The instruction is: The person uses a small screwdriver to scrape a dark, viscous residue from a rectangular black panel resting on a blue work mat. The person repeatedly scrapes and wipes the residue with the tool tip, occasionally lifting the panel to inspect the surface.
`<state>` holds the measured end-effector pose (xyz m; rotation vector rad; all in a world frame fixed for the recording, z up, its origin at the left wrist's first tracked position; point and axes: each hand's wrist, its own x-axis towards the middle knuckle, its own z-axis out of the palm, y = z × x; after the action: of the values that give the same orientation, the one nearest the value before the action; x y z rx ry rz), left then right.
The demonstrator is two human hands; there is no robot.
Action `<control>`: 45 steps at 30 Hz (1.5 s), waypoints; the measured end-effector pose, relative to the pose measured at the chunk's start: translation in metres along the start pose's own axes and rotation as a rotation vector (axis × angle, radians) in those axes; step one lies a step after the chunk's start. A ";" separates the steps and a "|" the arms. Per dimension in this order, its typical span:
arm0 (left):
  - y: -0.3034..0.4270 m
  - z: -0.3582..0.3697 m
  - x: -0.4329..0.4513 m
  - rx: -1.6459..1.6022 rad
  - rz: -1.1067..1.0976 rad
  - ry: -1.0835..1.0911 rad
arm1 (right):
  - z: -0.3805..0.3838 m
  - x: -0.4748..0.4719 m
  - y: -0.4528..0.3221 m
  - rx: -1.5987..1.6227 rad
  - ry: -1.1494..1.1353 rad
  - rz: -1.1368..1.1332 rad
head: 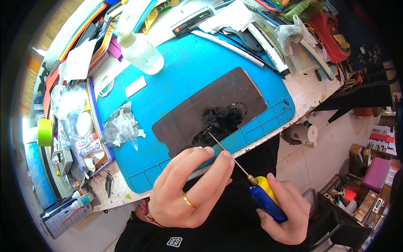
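My right hand [285,211] grips the blue and yellow handle [267,200] of a tool with a brass collar and long thin metal shaft [241,165]. Its tip touches a dark, flat, rectangular panel [185,121], similar to a device screen, lying on a blue work mat [176,75]. Around the tip the panel shows a glossy black patch [223,124] with rough, crumbled edges. My left hand [185,189], wearing a gold ring, is at the near edge of panel and mat. Two of its fingertips are right beside the shaft; whether they pinch it is hidden.
A spray bottle [141,52] and white block [136,86] stand on the mat, beside crumpled clear film [122,127]. Pens and a marker [267,48] border its far right. A purple-edged tray [99,126] lies left, near a metal can [66,217]. Clutter lines the back.
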<state>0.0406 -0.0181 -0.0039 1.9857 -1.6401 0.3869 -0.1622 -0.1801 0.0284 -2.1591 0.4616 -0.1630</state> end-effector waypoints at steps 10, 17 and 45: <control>0.002 0.002 0.001 -0.008 -0.012 0.012 | 0.000 0.004 0.002 -0.012 0.007 -0.021; 0.004 -0.001 0.006 0.010 -0.055 -0.005 | 0.000 0.006 0.001 -0.018 0.008 -0.018; -0.001 -0.001 0.000 -0.050 -0.005 0.011 | 0.000 0.006 -0.001 -0.001 -0.024 -0.015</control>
<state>0.0419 -0.0175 -0.0028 1.9468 -1.6220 0.3507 -0.1563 -0.1823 0.0287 -2.1640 0.4326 -0.1452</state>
